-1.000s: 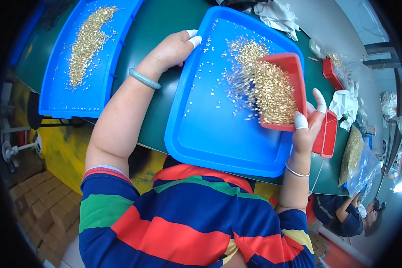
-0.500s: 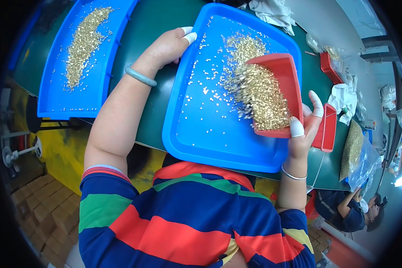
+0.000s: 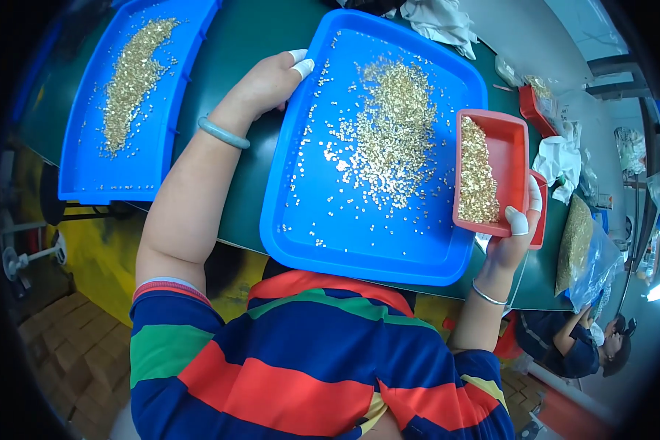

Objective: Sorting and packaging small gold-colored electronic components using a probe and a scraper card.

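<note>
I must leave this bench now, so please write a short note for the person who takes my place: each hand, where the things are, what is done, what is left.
Left hand: rests on the left rim of the near blue tray, holding it; fingertips covered.
Right hand: grips the small red scoop tray at the blue tray's right edge, part filled with small gold parts.
Done: a row of parts is in the scoop.
Left: a loose heap of gold parts lies spread in the blue tray. A second blue tray with parts sits further left.
</note>
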Action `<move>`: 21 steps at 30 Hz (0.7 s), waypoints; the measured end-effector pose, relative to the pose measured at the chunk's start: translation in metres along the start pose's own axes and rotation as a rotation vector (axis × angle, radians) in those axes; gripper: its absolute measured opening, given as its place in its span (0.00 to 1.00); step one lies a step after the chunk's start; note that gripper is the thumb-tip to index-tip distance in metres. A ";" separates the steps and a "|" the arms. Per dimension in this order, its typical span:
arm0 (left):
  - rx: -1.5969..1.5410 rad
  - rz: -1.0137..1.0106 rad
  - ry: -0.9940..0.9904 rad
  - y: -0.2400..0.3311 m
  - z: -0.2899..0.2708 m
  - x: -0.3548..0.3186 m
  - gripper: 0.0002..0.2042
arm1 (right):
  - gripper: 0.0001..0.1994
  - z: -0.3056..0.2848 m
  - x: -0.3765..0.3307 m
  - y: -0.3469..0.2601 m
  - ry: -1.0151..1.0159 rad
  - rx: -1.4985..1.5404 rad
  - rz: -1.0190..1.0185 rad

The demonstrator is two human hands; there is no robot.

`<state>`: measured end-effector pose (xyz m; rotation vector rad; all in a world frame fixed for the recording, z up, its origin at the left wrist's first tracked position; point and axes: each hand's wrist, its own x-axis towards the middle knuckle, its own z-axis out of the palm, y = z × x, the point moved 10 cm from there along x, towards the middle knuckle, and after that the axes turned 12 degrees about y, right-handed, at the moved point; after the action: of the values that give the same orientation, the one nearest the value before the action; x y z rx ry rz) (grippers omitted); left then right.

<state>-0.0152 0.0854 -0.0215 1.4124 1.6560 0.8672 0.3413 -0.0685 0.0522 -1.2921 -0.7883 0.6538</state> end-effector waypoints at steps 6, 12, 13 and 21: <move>0.024 -0.012 -0.005 0.005 -0.002 0.000 0.22 | 0.35 0.028 -0.014 -0.009 -0.120 -0.043 -0.008; 0.009 -0.002 0.018 0.010 -0.003 0.009 0.22 | 0.35 0.028 0.000 -0.004 -0.101 -0.003 -0.012; -0.003 -0.005 -0.019 0.013 -0.001 0.008 0.21 | 0.34 0.023 0.005 0.003 -0.086 0.080 0.079; -0.005 0.019 -0.075 0.031 0.005 0.014 0.20 | 0.32 0.041 0.009 0.020 -0.102 0.282 0.364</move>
<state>0.0024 0.1041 0.0019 1.4415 1.5858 0.8191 0.3136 -0.0348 0.0370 -1.1568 -0.5210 1.0901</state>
